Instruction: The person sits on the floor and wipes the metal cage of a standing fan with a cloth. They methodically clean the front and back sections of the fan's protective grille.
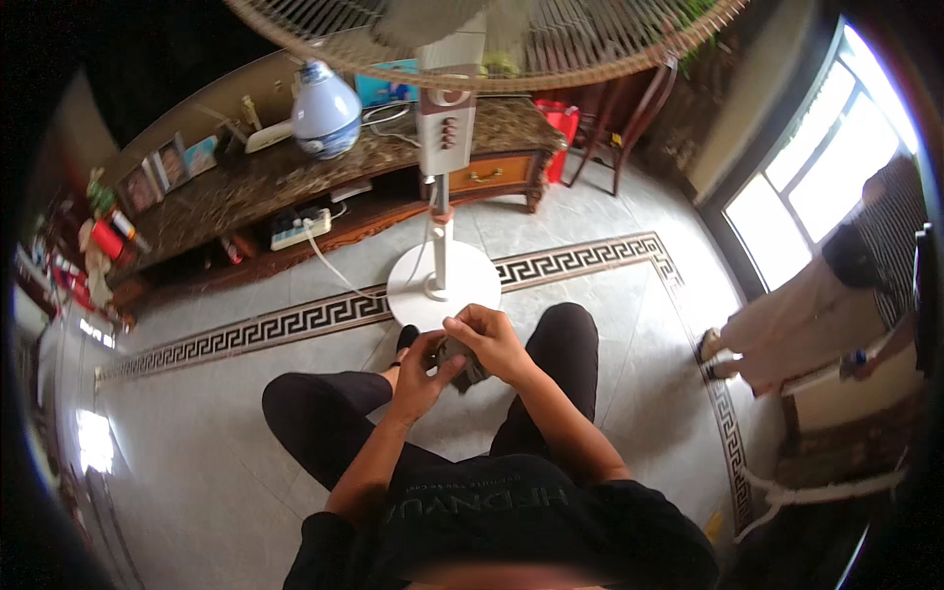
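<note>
Between my hands, above the gap between my knees, is a small dark grey-brown object [466, 369]; its kind cannot be made out. My left hand [424, 372] holds its left side, thumb across the front. From the upper right my right hand [490, 341] grips it, fingers bent at its top. Parts of the object are hidden by the fingers. Just beyond my hands stands a white pedestal fan, its round base [472, 273] on the floor and its wire guard [516, 77] at the top of the view.
A marble-topped cabinet [251, 184] behind the fan bears a blue-and-white vase [326, 114] and picture frames. A power strip [301, 228] with a white cord sits on its lower shelf. At right a person [811, 310] stands near a bright window; a wooden chair [627, 133] is at the back.
</note>
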`<action>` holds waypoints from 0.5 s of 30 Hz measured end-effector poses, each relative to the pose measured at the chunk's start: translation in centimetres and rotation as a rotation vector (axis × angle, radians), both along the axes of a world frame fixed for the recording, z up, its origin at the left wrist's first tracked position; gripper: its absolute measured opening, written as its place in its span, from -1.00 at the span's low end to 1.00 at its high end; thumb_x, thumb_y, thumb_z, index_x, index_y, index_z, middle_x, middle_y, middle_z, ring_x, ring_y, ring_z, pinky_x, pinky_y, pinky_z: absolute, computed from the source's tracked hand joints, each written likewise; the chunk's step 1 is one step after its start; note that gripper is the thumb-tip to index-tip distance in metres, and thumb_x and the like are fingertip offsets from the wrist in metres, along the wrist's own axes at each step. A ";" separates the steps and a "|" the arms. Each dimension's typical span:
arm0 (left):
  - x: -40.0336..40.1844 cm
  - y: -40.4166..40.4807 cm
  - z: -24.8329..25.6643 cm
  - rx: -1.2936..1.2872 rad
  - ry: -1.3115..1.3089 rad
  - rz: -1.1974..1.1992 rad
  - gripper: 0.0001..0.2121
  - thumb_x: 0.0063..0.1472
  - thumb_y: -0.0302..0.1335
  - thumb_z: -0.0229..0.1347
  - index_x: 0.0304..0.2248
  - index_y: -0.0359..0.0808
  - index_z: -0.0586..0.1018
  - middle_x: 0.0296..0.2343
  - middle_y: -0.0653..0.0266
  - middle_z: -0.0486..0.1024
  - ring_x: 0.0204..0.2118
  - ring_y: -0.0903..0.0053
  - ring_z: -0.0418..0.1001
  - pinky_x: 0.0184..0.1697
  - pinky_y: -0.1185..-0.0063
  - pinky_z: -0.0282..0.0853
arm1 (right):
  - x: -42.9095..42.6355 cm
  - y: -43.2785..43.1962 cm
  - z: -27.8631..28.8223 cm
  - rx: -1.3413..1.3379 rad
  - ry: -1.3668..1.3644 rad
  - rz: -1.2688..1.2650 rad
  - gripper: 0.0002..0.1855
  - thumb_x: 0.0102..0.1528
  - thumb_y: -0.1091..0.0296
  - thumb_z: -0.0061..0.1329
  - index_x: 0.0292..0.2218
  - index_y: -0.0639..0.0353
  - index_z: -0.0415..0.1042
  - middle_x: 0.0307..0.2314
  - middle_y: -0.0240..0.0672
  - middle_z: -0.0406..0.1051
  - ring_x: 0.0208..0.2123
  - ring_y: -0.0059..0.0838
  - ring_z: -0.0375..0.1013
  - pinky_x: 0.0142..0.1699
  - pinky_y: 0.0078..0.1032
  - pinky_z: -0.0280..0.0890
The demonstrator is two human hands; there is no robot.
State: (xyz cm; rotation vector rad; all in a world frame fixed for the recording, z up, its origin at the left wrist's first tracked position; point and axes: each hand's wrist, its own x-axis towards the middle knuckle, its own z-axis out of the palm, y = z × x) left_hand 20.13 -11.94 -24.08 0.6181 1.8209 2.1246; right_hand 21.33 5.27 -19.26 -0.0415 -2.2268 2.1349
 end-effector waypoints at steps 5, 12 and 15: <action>0.4 -1.4 4.0 -0.272 0.068 0.079 -0.75 0.21 -0.38 0.28 -0.21 -0.38 0.58 -0.38 0.36 0.56 -0.31 0.64 0.49 -0.20 0.62 0.41 | 0.2 0.2 0.0 -0.074 -0.099 0.008 -0.67 0.29 0.16 0.01 -0.32 0.31 0.50 -0.52 -0.55 0.42 -0.48 -0.78 0.29 -0.36 -0.71 0.21; -4.3 -1.5 10.7 0.182 0.028 0.661 -0.72 0.28 -0.34 0.19 -0.12 -0.34 0.52 -0.25 0.36 0.51 -0.24 0.65 0.44 -0.15 0.62 0.37 | -5.3 6.9 7.5 -0.366 0.405 -0.181 -0.48 0.30 0.19 -0.02 0.14 0.30 0.19 -0.12 -0.24 0.43 -0.12 -0.43 0.44 -0.01 -0.41 0.38; -6.7 -1.1 16.2 0.441 0.259 0.730 -0.65 0.32 -0.35 0.15 -0.02 -0.34 0.39 -0.15 0.31 0.43 -0.13 0.62 0.39 -0.07 0.62 0.33 | -7.8 8.5 14.7 -0.306 0.690 -0.235 -0.31 0.28 0.01 -0.03 0.24 0.18 0.04 0.08 -0.09 0.29 0.08 -0.23 0.35 0.15 -0.23 0.30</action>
